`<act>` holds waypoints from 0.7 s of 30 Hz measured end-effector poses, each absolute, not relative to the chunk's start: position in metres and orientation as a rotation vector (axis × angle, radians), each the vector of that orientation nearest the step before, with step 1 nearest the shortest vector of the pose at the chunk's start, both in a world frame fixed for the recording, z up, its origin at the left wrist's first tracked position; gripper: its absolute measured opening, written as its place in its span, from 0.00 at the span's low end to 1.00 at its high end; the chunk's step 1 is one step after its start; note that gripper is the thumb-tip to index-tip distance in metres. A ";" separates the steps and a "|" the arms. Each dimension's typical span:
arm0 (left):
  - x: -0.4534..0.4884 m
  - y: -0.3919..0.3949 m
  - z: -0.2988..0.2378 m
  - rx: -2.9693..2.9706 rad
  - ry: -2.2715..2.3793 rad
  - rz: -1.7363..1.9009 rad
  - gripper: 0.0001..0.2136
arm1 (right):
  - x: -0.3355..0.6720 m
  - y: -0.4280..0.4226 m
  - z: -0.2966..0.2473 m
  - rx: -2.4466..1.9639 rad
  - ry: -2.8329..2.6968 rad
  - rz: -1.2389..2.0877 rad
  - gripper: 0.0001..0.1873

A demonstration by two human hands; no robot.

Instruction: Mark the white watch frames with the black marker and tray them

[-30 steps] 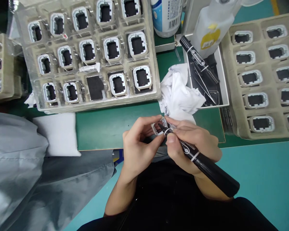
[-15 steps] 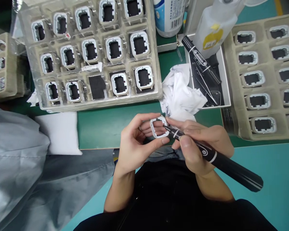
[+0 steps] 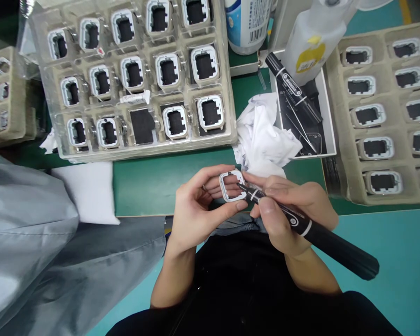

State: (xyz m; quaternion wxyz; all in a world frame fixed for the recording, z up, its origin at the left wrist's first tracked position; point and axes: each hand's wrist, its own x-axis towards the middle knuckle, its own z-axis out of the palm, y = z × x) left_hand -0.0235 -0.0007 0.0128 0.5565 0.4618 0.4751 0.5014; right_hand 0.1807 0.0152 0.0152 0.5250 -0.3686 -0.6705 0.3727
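Observation:
My left hand (image 3: pixel 196 210) pinches a small white square frame (image 3: pixel 231 186) between thumb and fingers, holding it up over the edge of the green mat (image 3: pixel 154 182). My right hand (image 3: pixel 287 210) grips a black marker (image 3: pixel 311 231), whose tip touches the frame's right side. The marker's body points down to the right.
A clear tray (image 3: pixel 140 140) of white frames on dark pads lies at the back left, a pulp tray (image 3: pixel 346 140) of similar parts at the right. Crumpled white cloth (image 3: pixel 262 135), a white box (image 3: pixel 327 116) holding another marker (image 3: pixel 294 88), and two bottles stand behind. Grey fabric (image 3: pixel 38 242) lies left.
The frame was turned from edge-on to facing me and the marker swung lower to the right; over the last half second both hands stayed almost still.

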 end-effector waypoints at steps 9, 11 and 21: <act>-0.023 -0.001 0.009 1.164 1.197 1.182 0.28 | 0.176 0.014 0.013 -0.906 -1.569 0.877 0.14; -0.022 -0.001 0.008 1.174 1.204 1.183 0.27 | 0.176 0.013 0.013 -0.928 -1.571 0.892 0.14; -0.023 0.000 0.008 1.176 1.147 1.205 0.27 | 0.177 0.014 0.015 -0.876 -1.600 0.896 0.14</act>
